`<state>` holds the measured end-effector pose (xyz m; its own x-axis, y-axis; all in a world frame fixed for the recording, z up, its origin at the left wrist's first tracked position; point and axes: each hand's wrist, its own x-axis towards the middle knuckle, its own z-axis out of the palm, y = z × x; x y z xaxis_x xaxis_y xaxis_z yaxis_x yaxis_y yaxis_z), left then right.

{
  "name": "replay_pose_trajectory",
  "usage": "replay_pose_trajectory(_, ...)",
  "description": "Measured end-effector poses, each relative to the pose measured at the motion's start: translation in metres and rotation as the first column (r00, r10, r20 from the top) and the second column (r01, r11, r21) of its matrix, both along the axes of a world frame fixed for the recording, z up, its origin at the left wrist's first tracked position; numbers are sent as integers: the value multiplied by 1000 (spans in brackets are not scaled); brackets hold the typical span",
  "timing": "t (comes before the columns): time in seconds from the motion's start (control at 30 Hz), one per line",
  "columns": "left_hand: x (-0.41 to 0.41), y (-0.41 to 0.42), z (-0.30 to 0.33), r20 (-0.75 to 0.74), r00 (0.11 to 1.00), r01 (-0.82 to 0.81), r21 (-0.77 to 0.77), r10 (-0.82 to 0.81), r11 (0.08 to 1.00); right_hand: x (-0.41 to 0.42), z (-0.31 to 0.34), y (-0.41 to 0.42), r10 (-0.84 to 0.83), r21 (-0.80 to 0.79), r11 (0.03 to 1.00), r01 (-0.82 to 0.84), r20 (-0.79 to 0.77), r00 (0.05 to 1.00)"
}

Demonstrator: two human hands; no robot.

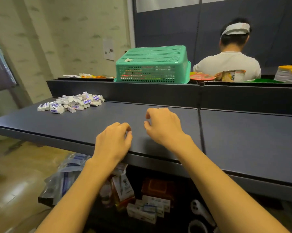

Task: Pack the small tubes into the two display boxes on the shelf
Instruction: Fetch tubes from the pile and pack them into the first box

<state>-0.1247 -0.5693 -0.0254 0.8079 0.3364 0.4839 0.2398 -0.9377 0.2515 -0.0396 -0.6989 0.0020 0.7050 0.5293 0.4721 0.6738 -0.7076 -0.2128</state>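
Note:
A heap of several small white tubes [73, 103] with blue labels lies at the far left of the dark shelf [243, 140]. My left hand [114, 140] hovers over the shelf's front edge near the middle, fingers loosely curled, holding nothing. My right hand [163, 125] is just to its right over the shelf, fingers also loosely curled and empty. Both hands are well away from the tubes. No display box stands on the shelf top; several small white boxes [148, 209] lie on the level below.
An upturned green basket [152, 64] sits on the raised ledge behind the shelf, with food cups [202, 77] beside it. A person in a white shirt [229, 63] sits beyond, back turned. A plastic bag [64, 179] and packets lie under the shelf's front edge.

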Motion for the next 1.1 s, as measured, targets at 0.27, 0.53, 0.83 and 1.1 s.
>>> replay_pose_trajectory(0.27, 6, 166, 6, -47, 999, -24, 35, 26, 999, 9, 18, 178, 47, 15, 999, -46, -88, 995)
replay_pose_trajectory(0.53, 17, 309, 4, -35, 999, 23, 1, -23, 1000, 8, 17, 302, -13, -31, 999, 10, -118, 993)
replay_pose_trajectory(0.83, 37, 435, -16, -74, 981, 180, 1, -179, 984, 12, -14, 402, -146, 60, 985, 164, -228, 963)
replay_pose_trajectory(1.1, 61, 478, -20, -37, 940, 338, -10, -338, 941, 27, -37, 443, -281, 11, 956, 293, -248, 927)
